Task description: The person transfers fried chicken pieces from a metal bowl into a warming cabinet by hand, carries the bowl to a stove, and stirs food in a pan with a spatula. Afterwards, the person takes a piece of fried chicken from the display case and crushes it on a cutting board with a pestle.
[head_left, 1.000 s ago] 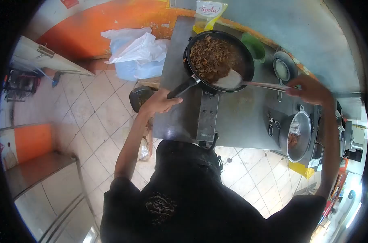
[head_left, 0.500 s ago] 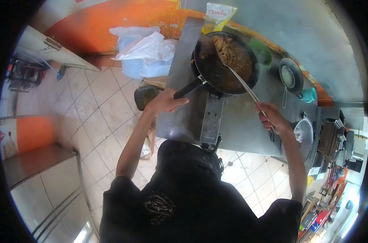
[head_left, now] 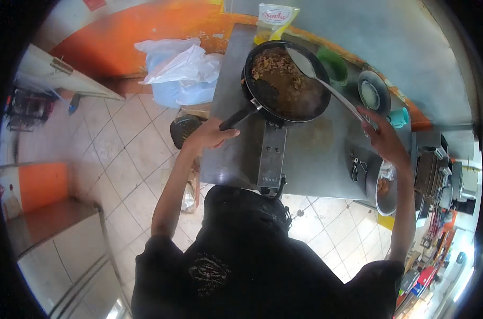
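Note:
My left hand point(head_left: 210, 134) is wrapped round the black handle of a frying pan point(head_left: 325, 98), which rests on a gas stove point(head_left: 271, 154). Browned, chopped food point(head_left: 276, 66) in brown sauce lies in the pan, piled mostly toward the far left. My right hand point(head_left: 382, 135) grips the long metal handle of a spatula point(head_left: 301, 61). Its broad blade is raised over the pan's far right part, apart from the food pile. Whether the blade touches the pan is hard to tell.
Behind the pan stand a Sovia pouch point(head_left: 275, 18) and a green bowl point(head_left: 333, 65). To the right are a small dark pan point(head_left: 373, 87), a turquoise mug point(head_left: 399, 117), scissors point(head_left: 358, 167) and a large metal bowl point(head_left: 374, 194). White plastic bags point(head_left: 180, 69) sit left of the counter.
The spatula has come up off the food and swung right, with my right hand moving right and up. More food now lies at the pan's far left. My left hand stays on the handle.

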`<act>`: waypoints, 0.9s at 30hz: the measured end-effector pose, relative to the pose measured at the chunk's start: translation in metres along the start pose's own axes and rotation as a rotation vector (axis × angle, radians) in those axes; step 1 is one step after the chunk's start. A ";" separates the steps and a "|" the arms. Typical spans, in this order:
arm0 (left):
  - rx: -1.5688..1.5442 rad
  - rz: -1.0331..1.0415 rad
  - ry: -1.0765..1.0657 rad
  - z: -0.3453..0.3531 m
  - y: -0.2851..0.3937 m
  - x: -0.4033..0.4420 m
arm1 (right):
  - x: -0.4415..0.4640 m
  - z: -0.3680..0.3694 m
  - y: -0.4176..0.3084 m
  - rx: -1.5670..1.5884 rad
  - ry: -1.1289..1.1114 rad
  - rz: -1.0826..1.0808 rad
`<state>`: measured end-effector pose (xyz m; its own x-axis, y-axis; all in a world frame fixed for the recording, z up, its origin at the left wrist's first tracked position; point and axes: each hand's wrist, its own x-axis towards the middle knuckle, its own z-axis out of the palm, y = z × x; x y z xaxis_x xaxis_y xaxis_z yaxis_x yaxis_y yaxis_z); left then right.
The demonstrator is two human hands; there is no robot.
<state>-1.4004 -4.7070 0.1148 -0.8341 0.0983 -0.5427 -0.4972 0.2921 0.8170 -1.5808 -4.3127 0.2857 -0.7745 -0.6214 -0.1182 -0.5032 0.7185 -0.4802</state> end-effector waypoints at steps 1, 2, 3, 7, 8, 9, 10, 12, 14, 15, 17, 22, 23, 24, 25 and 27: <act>0.010 0.006 -0.014 0.000 -0.002 0.001 | 0.004 0.007 0.009 -0.080 0.088 -0.243; 0.016 0.007 -0.009 0.000 -0.005 0.003 | 0.009 0.014 0.014 -0.180 0.201 -0.477; 0.020 0.008 0.000 0.001 -0.007 0.005 | 0.011 0.025 0.015 -0.194 0.083 -0.223; -0.001 0.064 0.048 0.001 0.003 -0.004 | 0.008 0.075 -0.014 -0.303 -0.024 0.100; 0.033 0.035 0.038 0.001 0.006 -0.005 | 0.003 0.073 -0.017 -0.305 -0.028 0.092; 0.070 0.005 0.025 0.001 0.008 -0.007 | -0.004 0.067 -0.022 -0.270 -0.027 0.051; 0.069 0.005 0.027 0.001 0.010 -0.008 | -0.007 0.061 -0.025 -0.234 -0.022 0.012; 0.015 0.035 0.037 0.002 0.012 -0.010 | -0.007 0.043 -0.026 -0.205 -0.067 0.050; 0.003 0.035 0.032 0.003 0.006 -0.008 | -0.013 0.042 -0.027 -0.182 -0.114 0.100; 0.000 0.036 0.034 0.003 0.006 -0.005 | -0.017 0.051 -0.032 -0.239 -0.108 0.141; -0.005 0.037 0.042 0.004 0.007 -0.004 | -0.017 0.048 -0.032 -0.297 -0.095 0.173; -0.012 0.030 0.037 0.001 0.005 -0.006 | -0.011 -0.015 -0.030 -0.308 -0.109 0.025; -0.024 0.010 0.032 0.001 0.015 -0.012 | -0.008 -0.023 -0.039 -0.303 -0.104 0.030; -0.034 -0.010 0.024 0.001 0.022 -0.015 | -0.003 -0.028 -0.051 -0.302 -0.113 0.042; -0.022 -0.010 0.015 0.000 0.022 -0.014 | 0.001 -0.029 -0.056 -0.301 -0.121 0.057; -0.040 0.009 -0.026 -0.002 0.020 -0.012 | 0.017 -0.021 -0.044 -0.286 -0.082 0.073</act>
<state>-1.4013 -4.7043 0.1380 -0.8326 0.1255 -0.5394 -0.4990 0.2524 0.8290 -1.5802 -4.3481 0.3233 -0.7852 -0.5793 -0.2188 -0.5435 0.8141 -0.2048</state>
